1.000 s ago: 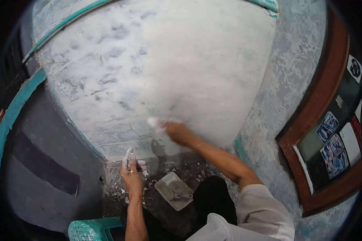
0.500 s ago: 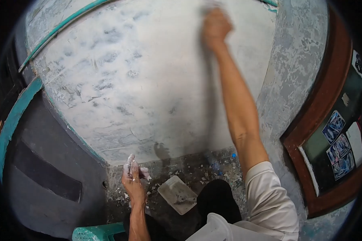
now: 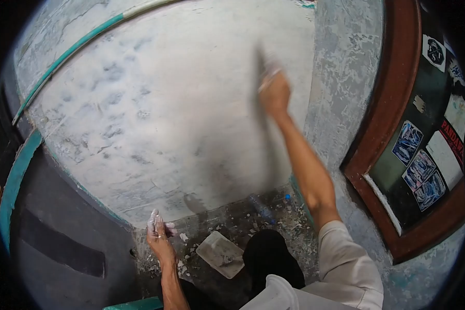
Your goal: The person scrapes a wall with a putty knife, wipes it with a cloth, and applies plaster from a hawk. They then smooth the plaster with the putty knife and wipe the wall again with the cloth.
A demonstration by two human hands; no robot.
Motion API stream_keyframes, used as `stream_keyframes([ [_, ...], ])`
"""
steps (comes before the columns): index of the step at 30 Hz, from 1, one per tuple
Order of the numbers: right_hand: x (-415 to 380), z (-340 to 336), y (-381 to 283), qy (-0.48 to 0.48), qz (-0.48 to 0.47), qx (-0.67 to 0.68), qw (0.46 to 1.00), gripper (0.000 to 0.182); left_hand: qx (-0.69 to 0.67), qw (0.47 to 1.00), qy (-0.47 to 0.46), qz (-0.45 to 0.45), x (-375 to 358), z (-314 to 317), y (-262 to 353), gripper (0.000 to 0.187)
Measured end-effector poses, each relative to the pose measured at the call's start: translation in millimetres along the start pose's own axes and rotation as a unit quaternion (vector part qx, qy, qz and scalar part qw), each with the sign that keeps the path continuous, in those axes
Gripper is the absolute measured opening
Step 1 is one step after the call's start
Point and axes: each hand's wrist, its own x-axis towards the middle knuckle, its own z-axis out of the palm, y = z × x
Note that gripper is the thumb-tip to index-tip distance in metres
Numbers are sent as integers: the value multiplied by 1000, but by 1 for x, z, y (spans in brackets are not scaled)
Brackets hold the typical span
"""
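Observation:
My right hand is raised against the upper right part of the whitish wall, its fingers closed. Whatever it grips is smeared by motion and pale at the fingertips, so its kind cannot be made out. Low on the left, my left hand is held up near the wall's bottom edge, fingers stretched and coated with white paste. Nothing shows in it. On the floor beside it lies a shallow pale tray with greyish residue inside.
A teal pipe runs along the wall's upper left. To the right stands a brown wooden frame around a dark panel with stickers. White flakes, a clear bottle and a blue cap lie on the floor. A teal stool shows at the bottom.
My right hand has come down the wall from near its top, arm still extended. The left hand keeps its pose. The whole view has turned slightly to the right.

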Motion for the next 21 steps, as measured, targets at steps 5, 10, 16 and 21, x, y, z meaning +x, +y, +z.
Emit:
stream_keyframes([
  [5, 136, -37, 90, 56, 57, -169, 982, 26, 26, 999, -16, -16, -9, 15, 3, 41],
  [10, 119, 5, 87, 49, 49, -221, 973, 24, 60, 997, -46, -17, -18, 20, 14, 43],
  [16, -26, -16, -12, -214, -93, -18, 972, 22, 29, 998, -55, -26, -15, 35, -6, 44],
  [21, -36, -66, 88, -1, 70, 0, 998, 20, 49, 998, -36, -35, -20, 29, 2, 44],
])
